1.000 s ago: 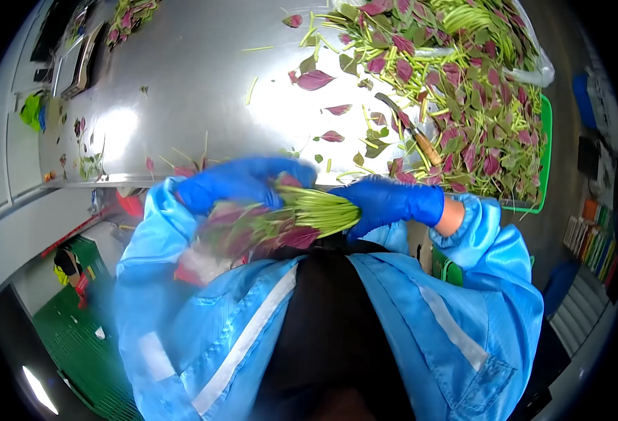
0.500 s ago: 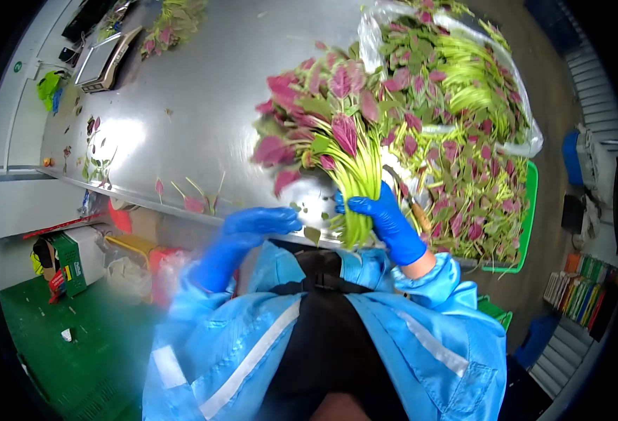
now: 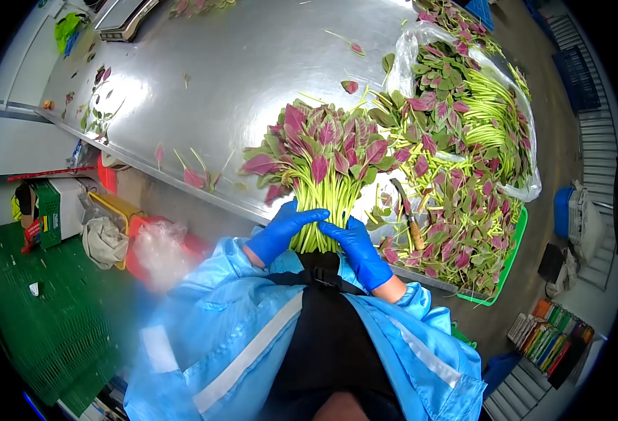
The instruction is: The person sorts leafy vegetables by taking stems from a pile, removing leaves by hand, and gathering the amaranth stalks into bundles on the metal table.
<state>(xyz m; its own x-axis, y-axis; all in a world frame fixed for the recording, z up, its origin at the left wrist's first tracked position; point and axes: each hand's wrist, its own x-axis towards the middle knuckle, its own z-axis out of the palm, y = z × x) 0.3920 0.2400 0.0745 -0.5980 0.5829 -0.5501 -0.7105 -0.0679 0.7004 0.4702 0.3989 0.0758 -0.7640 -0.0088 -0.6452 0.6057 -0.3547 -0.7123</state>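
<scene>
A thick bunch of leafy greens point(image 3: 326, 179) with purple-red and green leaves lies at the near edge of the metal table, its pale green stems toward my body. My left hand point(image 3: 281, 231), in a blue glove, is wrapped round the stems from the left. From the right, my right hand point(image 3: 358, 249), also gloved in blue, grips the same stems, the two thumbs close together in front. Right of the bunch, a curved knife with a wooden handle point(image 3: 415, 235) rests among loose leaves point(image 3: 456, 231).
Metal table point(image 3: 218, 77). More greens lie in a clear plastic bag point(image 3: 530, 184) at the right, above a green tray rim point(image 3: 511, 263). A scale point(image 3: 123, 19) stands far left. Below the left edge are a red container point(image 3: 135, 228) and green crate point(image 3: 49, 295).
The bunch, sideways low by my body a second ago, now has its leaves pointing away over the table. My left hand, free half a second ago, has closed round the stems beside my right.
</scene>
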